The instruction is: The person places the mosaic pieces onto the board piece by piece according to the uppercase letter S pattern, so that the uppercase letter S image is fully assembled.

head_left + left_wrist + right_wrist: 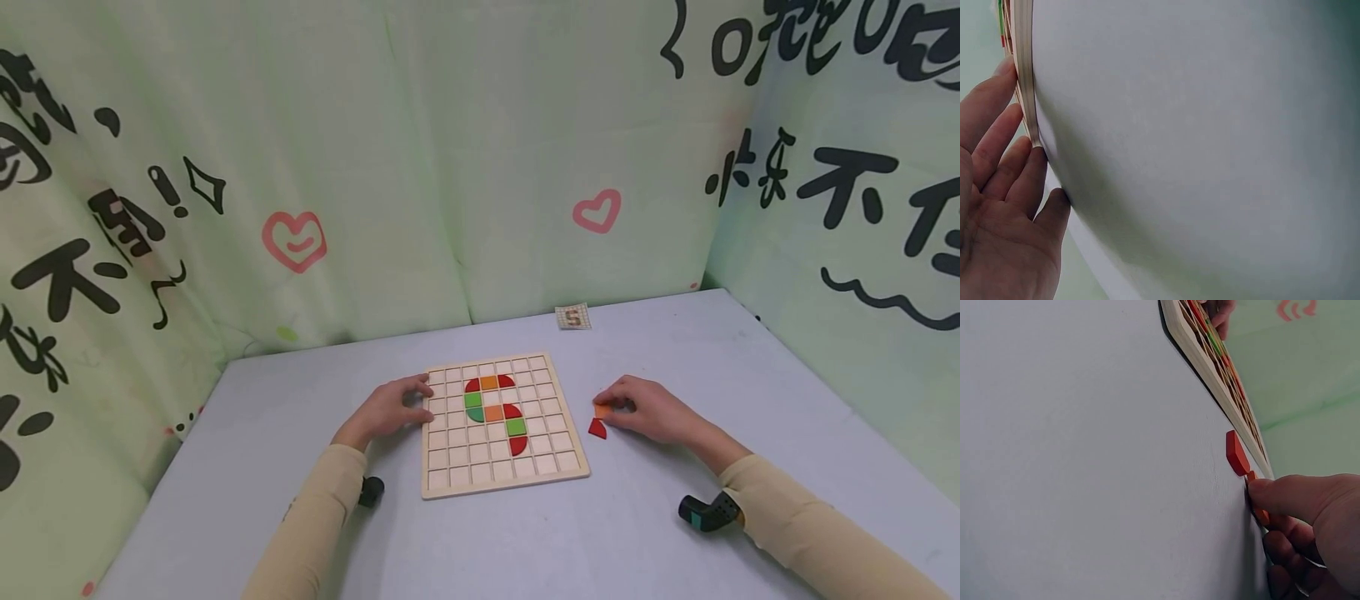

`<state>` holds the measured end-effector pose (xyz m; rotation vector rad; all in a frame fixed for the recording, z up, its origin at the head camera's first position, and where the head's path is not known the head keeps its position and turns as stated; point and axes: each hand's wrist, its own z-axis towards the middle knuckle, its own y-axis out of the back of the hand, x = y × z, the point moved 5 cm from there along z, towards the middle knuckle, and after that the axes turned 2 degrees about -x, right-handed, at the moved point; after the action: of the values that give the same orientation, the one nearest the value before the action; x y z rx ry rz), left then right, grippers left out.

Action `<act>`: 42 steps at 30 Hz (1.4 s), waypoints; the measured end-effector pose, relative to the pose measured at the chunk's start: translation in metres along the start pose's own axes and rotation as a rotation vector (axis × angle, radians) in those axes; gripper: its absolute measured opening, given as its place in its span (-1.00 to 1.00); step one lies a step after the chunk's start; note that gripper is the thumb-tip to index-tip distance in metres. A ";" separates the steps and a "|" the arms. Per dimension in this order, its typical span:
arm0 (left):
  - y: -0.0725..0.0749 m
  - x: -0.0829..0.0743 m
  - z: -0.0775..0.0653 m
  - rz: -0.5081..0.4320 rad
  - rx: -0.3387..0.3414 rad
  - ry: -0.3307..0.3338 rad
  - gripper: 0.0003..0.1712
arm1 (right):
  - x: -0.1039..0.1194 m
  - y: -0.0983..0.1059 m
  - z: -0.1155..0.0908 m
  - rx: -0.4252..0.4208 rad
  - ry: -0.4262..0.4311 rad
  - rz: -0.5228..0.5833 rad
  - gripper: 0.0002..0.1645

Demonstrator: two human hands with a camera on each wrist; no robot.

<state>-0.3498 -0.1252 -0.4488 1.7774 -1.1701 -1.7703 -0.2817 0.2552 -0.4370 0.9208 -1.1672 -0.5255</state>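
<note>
A wooden grid board (457, 479) lies on the table with red, orange, green and teal pieces set in its cells in an S-like shape. My left hand (392, 407) touches the board's left edge with extended fingers; in the left wrist view, the fingertips (1005, 65) lie along its side. To the right of the board, my right hand (651, 408) pinches an orange square piece (602, 411) between thumb and fingers, low at the tabletop. Beside it lies a red quarter-round piece (597, 428), seen close to the thumb in the right wrist view.
A small card (573, 317) with a grid and an S-like figure lies near the table's back edge. Light green curtains with black writing and pink hearts stand behind the white table (300, 400) and along its sides. Each wrist wears a black device (708, 512).
</note>
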 end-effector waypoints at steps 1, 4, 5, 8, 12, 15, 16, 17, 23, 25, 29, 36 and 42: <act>0.000 0.000 0.000 0.001 0.000 -0.001 -0.60 | 0.000 0.000 0.000 -0.002 0.000 -0.001 -0.66; 0.000 -0.001 -0.001 0.002 0.001 -0.003 -0.61 | 0.000 0.001 0.001 -0.014 -0.001 0.007 -0.66; 0.000 -0.001 -0.001 0.003 0.001 -0.004 -0.61 | 0.000 0.002 0.002 -0.020 -0.002 0.010 -0.65; 0.000 -0.001 -0.001 -0.001 -0.001 0.002 -0.60 | 0.003 0.003 0.003 -0.039 0.007 0.015 -0.66; 0.000 -0.001 0.000 -0.003 -0.001 0.009 -0.59 | 0.012 0.003 0.009 -0.047 0.020 0.019 -0.67; 0.000 -0.001 -0.001 -0.001 -0.001 0.009 -0.59 | 0.022 -0.002 0.014 -0.029 0.027 0.033 -0.67; 0.000 -0.001 -0.001 -0.001 -0.002 0.008 -0.60 | 0.026 -0.004 0.016 -0.020 0.028 0.043 -0.67; 0.000 0.000 0.000 0.001 -0.004 0.006 -0.60 | 0.030 -0.007 0.018 -0.010 0.032 0.053 -0.67; 0.000 -0.001 0.000 -0.001 -0.002 0.001 -0.60 | 0.061 -0.025 0.028 0.062 0.100 0.078 -0.67; 0.000 0.000 0.000 -0.002 0.000 0.001 -0.60 | 0.072 -0.032 0.031 0.088 0.130 0.064 -0.68; 0.001 0.000 0.001 -0.002 -0.001 -0.005 -0.61 | 0.090 -0.044 0.034 0.131 0.191 0.020 -0.70; 0.002 0.000 0.001 0.011 -0.003 -0.009 -0.61 | 0.109 -0.057 0.037 0.173 0.274 -0.006 -0.73; 0.002 -0.003 -0.004 -0.013 0.002 -0.009 -0.61 | 0.118 -0.065 0.037 0.172 0.323 -0.010 -0.75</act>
<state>-0.3465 -0.1250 -0.4451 1.7839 -1.1671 -1.7867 -0.2701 0.1166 -0.4234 1.1142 -0.9235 -0.2726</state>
